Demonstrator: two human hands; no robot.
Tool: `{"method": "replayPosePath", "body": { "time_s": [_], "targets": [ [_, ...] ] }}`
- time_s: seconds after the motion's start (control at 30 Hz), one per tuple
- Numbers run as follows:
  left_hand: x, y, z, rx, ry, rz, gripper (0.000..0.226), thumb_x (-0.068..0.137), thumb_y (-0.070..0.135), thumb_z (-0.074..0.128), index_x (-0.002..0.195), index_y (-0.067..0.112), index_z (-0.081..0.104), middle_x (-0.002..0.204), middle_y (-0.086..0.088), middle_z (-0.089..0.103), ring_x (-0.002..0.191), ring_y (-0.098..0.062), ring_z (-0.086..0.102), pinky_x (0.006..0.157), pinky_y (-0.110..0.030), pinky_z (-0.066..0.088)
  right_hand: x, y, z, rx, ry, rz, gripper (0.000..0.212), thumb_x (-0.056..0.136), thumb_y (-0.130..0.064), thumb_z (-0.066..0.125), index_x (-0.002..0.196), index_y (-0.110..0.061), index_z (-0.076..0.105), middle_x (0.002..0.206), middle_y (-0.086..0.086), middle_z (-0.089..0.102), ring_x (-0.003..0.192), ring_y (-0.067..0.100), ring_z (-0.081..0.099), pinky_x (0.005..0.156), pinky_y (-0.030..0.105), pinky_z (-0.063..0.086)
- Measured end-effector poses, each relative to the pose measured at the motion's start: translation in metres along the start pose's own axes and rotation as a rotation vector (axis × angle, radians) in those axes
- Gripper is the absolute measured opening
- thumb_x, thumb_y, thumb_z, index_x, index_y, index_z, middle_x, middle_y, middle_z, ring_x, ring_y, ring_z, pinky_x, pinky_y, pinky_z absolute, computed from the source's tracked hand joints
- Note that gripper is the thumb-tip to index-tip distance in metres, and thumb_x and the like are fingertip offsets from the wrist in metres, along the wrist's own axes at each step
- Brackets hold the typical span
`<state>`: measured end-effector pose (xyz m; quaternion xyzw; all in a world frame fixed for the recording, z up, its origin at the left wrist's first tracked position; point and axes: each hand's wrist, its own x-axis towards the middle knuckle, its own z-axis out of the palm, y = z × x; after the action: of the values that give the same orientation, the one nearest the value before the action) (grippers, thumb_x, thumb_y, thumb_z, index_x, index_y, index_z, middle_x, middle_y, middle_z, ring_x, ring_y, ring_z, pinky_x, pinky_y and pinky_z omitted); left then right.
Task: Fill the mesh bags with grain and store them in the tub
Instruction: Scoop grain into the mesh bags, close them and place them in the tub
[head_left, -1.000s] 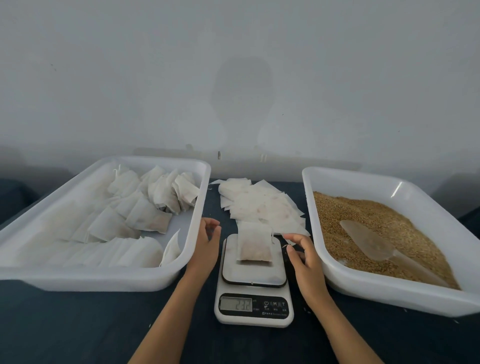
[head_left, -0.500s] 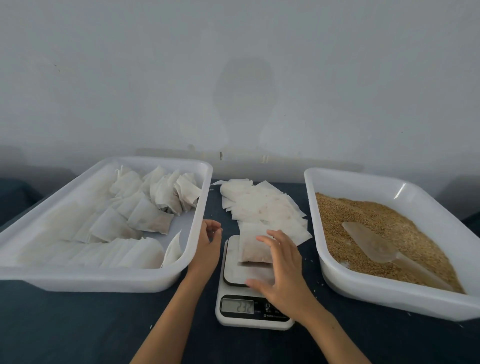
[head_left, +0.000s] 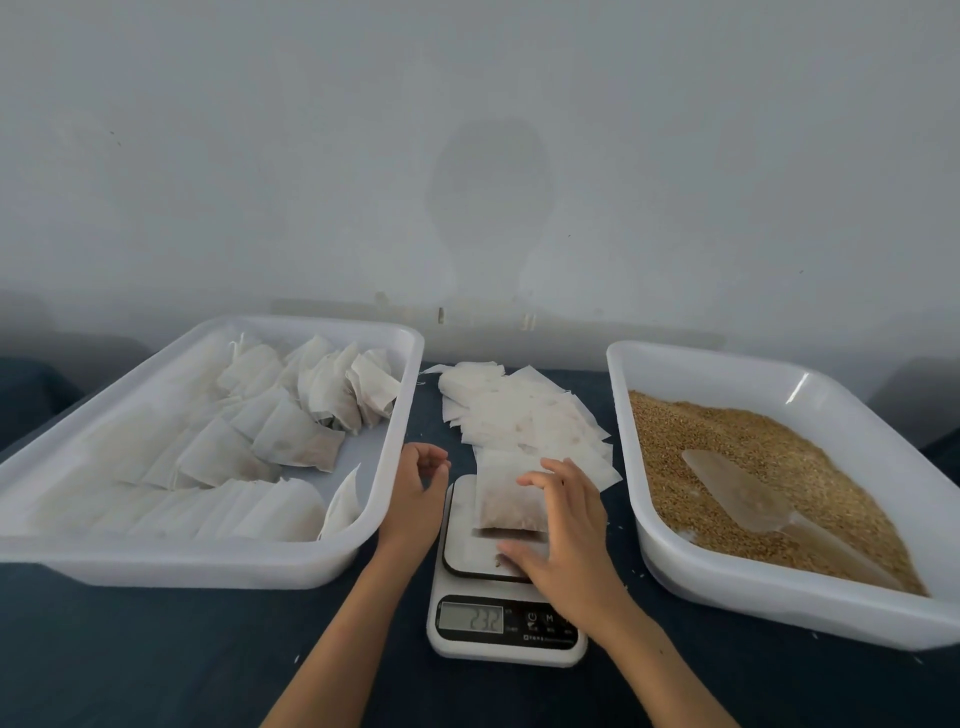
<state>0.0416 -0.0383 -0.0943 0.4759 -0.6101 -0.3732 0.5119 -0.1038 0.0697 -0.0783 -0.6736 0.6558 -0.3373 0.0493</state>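
Filled mesh bag (head_left: 506, 501): lies flat on the platform of the scale, its brownish grain showing through the lower part; its far edge overlaps the nearest of the empty bags behind it.
Right hand (head_left: 569, 540): reaches over the scale with fingers spread and fairly straight, fingertips (head_left: 530, 480) on the bag's right side and thumb low near the platform's front edge; it rests on the bag without curling round it.
Left hand (head_left: 415, 493): hangs between the left tub and the scale, fingers loosely curled, holding nothing.
Scale (head_left: 498, 618): white, with a dark front panel, standing on the table between the two tubs; the display reads 232.
Left tub (head_left: 400, 452): white and rectangular, holding many filled bags (head_left: 296, 441), some in a row along its near side and some heaped toward the far corner.
Empty bags (head_left: 524, 415): a loose white pile on the table just behind the scale.
Right tub (head_left: 644, 519): white, filled with golden-brown grain (head_left: 810, 462).
Scoop (head_left: 737, 491): translucent, lying on the grain with its handle toward the near right corner.
Table (head_left: 156, 660): covered in dark blue, with a few stray grains near the scale.
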Motion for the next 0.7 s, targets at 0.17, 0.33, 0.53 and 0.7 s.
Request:
{"method": "replayPosePath", "body": {
  "time_s": [0.17,0.33,0.53,0.7],
  "targets": [
    [-0.001,0.002,-0.001,0.023,-0.047,0.021,0.014,0.091,0.005,0.055,0.098,0.018,0.055,0.095,0.009,0.06,0.089,-0.002,0.055,0.072,-0.001,0.04,0.004,-0.001,-0.007,0.047,-0.236,-0.049,0.089,0.067,-0.062,0.071,0.133,-0.049,0.012,0.147,-0.023,-0.006,0.139,0.002,-0.021,0.114,0.031,-0.004],
    [0.007,0.004,0.009,0.23,-0.291,0.036,0.025,0.095,0.02,0.054,0.116,0.01,0.061,0.115,-0.001,0.059,0.11,-0.015,0.051,0.099,-0.031,0.042,0.014,0.015,-0.01,0.262,-0.064,0.148,0.052,0.089,-0.036,0.061,0.133,-0.027,0.035,0.135,-0.01,0.033,0.13,0.008,0.025,0.107,0.026,0.025],
    [0.016,0.014,0.02,0.219,-0.391,-0.108,0.028,0.092,0.033,0.058,0.085,0.006,0.062,0.081,0.001,0.058,0.079,-0.011,0.053,0.072,-0.024,0.041,0.049,0.03,-0.005,0.452,-0.016,0.493,0.033,0.092,-0.028,0.058,0.119,-0.009,0.055,0.117,0.002,0.056,0.113,0.015,0.052,0.088,0.02,0.038],
    [0.017,0.028,0.023,0.14,-0.392,-0.163,0.028,0.087,0.027,0.065,0.068,0.012,0.053,0.067,0.001,0.053,0.063,-0.013,0.05,0.06,-0.025,0.04,0.074,0.021,-0.001,0.35,-0.063,0.571,0.018,0.089,-0.029,0.061,0.087,-0.011,0.065,0.086,0.0,0.063,0.096,0.024,0.06,0.092,0.045,0.046]
  ]
}}
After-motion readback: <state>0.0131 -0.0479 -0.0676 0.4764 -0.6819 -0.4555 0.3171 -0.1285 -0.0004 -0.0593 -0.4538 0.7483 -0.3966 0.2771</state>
